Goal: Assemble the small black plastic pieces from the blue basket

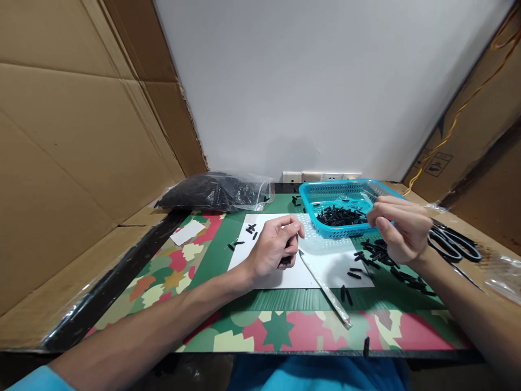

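My left hand (274,244) is curled closed over the white sheet (334,269). Small black pieces (286,261) show under its fingers. My right hand (401,228) is raised beside the blue basket (337,232), thumb and fingers pressed together; a thin, pale thing seems to stick out from them, too fine to name. Inside the basket lies a heap of short black sticks (340,215). More black sticks (376,251) are piled beneath my right hand. Between my hands a white, pen-like tool (325,290) with a pointed tip rests slantwise on the sheet and the patterned mat.
A clear plastic bag (215,193) full of black pieces lies at the back left. Scissors (453,244) lie right of my right hand. Cardboard walls (81,119) stand on both sides, with a white wall behind. Loose sticks (251,228) dot the sheet's left part.
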Demonstrator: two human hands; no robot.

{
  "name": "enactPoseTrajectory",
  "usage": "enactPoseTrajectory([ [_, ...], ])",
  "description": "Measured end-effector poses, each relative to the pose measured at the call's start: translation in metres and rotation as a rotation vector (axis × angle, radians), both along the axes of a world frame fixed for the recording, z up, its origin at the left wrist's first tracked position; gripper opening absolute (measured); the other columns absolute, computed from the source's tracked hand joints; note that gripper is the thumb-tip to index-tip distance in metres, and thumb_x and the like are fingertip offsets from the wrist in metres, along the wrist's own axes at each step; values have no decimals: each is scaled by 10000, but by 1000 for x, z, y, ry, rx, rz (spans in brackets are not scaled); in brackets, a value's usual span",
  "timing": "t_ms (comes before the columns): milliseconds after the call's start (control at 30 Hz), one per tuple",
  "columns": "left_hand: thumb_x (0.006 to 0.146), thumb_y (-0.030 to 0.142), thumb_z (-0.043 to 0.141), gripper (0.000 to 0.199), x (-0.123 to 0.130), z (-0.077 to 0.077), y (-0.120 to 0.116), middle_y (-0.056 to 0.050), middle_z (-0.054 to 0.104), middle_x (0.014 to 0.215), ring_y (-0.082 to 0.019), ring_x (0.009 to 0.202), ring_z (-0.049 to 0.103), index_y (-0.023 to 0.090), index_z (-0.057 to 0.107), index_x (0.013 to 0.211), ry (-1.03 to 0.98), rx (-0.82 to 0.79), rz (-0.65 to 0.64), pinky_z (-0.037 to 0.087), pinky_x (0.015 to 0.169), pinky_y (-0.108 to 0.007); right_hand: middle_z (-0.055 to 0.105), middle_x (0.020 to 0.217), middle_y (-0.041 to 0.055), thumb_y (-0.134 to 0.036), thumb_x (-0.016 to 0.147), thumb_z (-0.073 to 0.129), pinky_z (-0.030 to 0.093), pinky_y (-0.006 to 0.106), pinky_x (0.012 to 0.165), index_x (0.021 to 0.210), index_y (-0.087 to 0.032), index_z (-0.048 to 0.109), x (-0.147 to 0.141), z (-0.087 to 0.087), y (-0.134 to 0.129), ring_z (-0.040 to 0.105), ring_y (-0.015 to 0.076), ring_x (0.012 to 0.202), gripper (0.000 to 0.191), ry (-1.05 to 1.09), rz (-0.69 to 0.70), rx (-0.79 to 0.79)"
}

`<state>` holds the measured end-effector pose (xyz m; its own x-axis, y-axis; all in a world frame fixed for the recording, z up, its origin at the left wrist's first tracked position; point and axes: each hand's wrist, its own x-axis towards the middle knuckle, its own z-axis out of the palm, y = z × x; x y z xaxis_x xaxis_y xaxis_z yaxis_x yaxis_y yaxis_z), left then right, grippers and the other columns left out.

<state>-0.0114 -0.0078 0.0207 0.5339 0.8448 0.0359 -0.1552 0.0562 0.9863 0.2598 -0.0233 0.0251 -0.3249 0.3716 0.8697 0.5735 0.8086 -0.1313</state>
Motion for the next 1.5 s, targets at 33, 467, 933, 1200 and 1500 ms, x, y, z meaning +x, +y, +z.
enactPoseTrajectory([
  [33,922,445,591,289,0,0,-1,112,349,435,-46,312,289,192,545,790,5,-7,-7,249,320,-144,494,583,6,-211,959,445,326,329,543,696,-216,527,-3,-1,0,417,146,528,276,-38,-9,13],
  [467,948,484,485,307,11,-9,-14,64,438,569,-76,401,336,201,581,878,119,-140,-52,271,340,-168,672,776,9,-200,959,650,390,307,604,1117,-117,646,-80,-35,-25,556,133,648,179,-394,101,203],
  [933,900,460,509,305,12,-25,-18,-11,571,831,-159,796,518,187,628,834,229,161,21,470,737,-246,706,773,47,-234,964,644,377,327,657,915,-147,697,-99,-34,-37,565,168,680,113,-353,20,214],
  [1200,936,614,416,447,13,-26,-16,19,549,663,-136,567,501,208,600,971,185,-177,-73,391,486,-215,590,637,-7,-228,1006,578,350,312,604,792,-155,678,-103,-27,-40,497,135,582,247,-348,-7,104],
  [1500,949,639,411,465,10,-25,-12,56,455,568,-91,392,397,207,584,943,198,-119,-125,289,330,-189,585,711,17,-189,1049,468,435,264,595,952,-137,663,-93,-29,-28,500,143,616,224,-410,197,62],
])
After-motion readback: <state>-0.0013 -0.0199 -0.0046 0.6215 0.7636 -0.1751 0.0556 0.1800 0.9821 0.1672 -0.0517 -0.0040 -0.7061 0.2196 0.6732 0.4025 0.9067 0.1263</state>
